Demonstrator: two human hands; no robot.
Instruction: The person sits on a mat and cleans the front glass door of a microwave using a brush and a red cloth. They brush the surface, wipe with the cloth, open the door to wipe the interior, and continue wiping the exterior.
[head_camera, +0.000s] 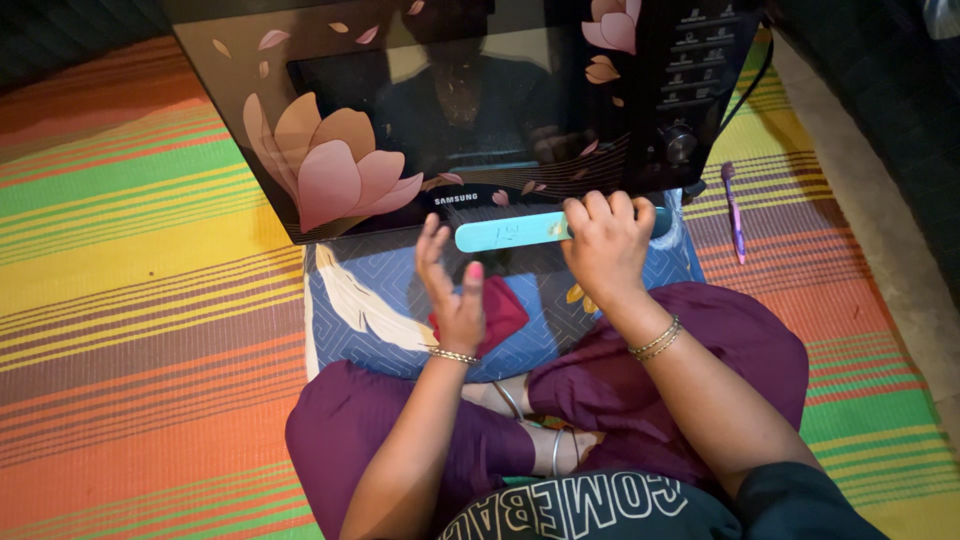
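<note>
Purple-clad knees (640, 380) sat crossed nearest camera, on striped mat (140, 250). Black flowered microwave (450, 110) lay ahead, front edge on blue cushion (370, 300). Step, by my read: working teal flat tool (505, 233) along door's lower edge; next needs steady push. Right hand (607, 245) clenched round tool. Left hand (452, 290) hovered beside, fingers (432, 250) spread, empty. Purple pen (735, 212) lay well apart.
</note>
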